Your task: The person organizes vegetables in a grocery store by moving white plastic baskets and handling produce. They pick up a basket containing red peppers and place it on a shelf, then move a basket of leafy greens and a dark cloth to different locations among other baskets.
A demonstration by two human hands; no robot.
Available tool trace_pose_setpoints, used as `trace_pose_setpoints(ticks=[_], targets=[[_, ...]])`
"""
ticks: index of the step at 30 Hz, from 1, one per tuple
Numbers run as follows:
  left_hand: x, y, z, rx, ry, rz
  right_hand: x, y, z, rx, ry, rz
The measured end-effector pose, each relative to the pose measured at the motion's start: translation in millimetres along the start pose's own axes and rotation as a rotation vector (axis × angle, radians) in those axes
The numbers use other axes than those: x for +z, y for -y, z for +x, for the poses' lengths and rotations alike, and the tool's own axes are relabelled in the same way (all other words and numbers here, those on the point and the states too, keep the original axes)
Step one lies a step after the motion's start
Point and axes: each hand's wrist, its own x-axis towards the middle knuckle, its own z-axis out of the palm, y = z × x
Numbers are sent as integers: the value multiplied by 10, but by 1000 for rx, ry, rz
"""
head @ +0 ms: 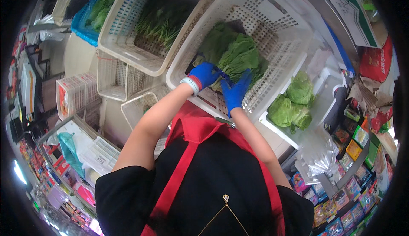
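Note:
Leafy green lettuce lies inside a large white perforated plastic crate before me. My left hand, in a blue glove with a red cuff, is at the near left of the leaves; its fingers are curled at a dark blue strip, and whether they grip it is unclear. My right hand, also in a blue glove, rests its spread fingers against the near right side of the leaves, close to the strip's other end. The stem ends of the bunch are partly hidden by the hands.
A second crate with thin-stemmed greens stands at upper left, beside a blue bag of leaves. Pale green lettuce heads sit in a white tray on the right. Smaller crates stand lower left; packaged goods line the lower right.

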Motion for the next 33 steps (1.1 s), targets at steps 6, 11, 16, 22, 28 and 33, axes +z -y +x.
trace_pose_setpoints(ticks=[6,11,16,22,28,33], targets=[[-434,-292,-914,199,-597,-166,195,271,8,-408,387,-493],[-159,-331,-1483,203,-995,-198,374,39,126,-565,516,-658],[420,-9,-2256,7,-1108,-194,196,-65,240,-507,500,-219],[1075,506,-3347,-403,-1059,-319,-42,1118,-389,-756,346,205],[2602,1391,-4539,-733,-862,-629,934,1393,-2349,-613,894,327],[4022,2364,-5341,-1260,-764,-899,2101,707,-3425,-323,1441,43]])
